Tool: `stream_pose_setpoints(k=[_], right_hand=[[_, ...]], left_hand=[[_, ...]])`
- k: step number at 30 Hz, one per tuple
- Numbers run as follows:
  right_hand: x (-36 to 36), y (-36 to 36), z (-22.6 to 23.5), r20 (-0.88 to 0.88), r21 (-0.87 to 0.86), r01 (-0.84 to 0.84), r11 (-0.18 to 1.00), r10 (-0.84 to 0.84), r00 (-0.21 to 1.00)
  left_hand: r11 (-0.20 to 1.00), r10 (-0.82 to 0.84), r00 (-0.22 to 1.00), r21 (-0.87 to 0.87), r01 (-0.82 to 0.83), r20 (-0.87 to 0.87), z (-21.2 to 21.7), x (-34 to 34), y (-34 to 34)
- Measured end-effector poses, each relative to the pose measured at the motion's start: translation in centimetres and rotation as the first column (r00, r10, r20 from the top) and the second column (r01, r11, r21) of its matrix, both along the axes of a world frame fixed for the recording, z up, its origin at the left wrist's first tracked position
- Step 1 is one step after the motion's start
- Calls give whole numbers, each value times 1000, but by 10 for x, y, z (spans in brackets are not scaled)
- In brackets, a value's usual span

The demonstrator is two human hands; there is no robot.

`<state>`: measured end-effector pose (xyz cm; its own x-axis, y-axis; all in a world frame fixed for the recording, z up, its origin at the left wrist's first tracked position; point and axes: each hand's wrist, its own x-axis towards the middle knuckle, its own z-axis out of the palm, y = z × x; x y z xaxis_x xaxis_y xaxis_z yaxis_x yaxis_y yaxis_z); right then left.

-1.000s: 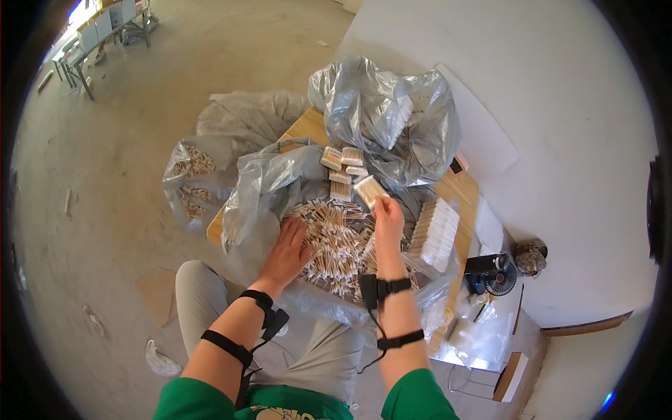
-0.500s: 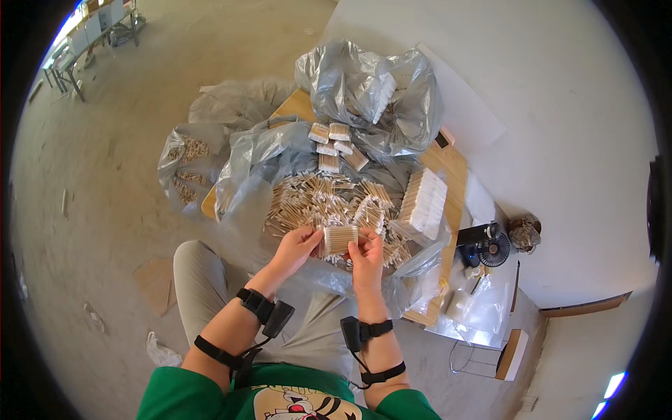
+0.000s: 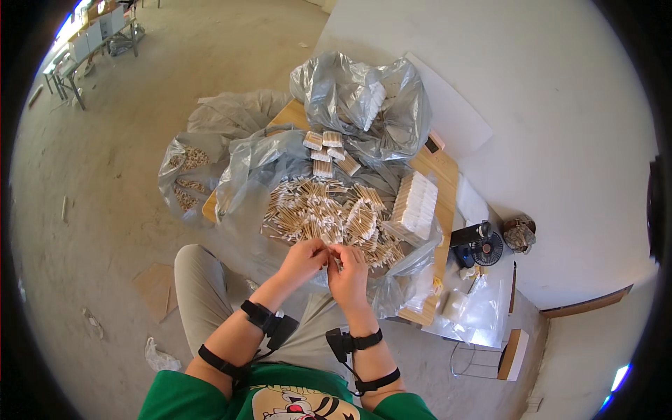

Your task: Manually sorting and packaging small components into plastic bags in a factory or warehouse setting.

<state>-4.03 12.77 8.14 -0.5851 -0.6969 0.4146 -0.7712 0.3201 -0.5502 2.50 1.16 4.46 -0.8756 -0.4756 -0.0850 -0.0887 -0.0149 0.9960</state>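
Cotton swabs [image 3: 301, 210] lie heaped on grey plastic [image 3: 241, 171] toward the counter's [image 3: 442, 171] near edge. Small swab packs [image 3: 323, 169] sit just beyond the heap; a white stack [image 3: 416, 204] stands by the right edge. The left hand [image 3: 303, 262] and right hand [image 3: 348, 278] meet at curled fingertips on the near side; whether either grip grasps anything, I cannot tell.

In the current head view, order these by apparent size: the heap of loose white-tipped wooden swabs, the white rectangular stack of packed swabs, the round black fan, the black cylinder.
1. Heap of loose swabs
2. White stack
Unranked, smallest: round black fan and black cylinder, too alike to separate.
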Motion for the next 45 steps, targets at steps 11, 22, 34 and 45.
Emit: stream_pose_setpoints(k=[11,22,34,45], right_hand=[[5,2,-3,206,-51,47,998,-36,978],[-12,1,-2,107,-19,153,988,-150,983],[-16,5,-10,592,-110,315,943,-193,783],[-36,6,-35,452,-205,195,959,-84,888]], left_hand=[[917,-50,991,-400,-4,-124,3,7,1],[893,-31,986,-448,-46,-163,5,8,-4],[885,-20,951,-448,-126,-308,12,8,-10],[964,201,965,-141,-226,-170,3,6,-18]])
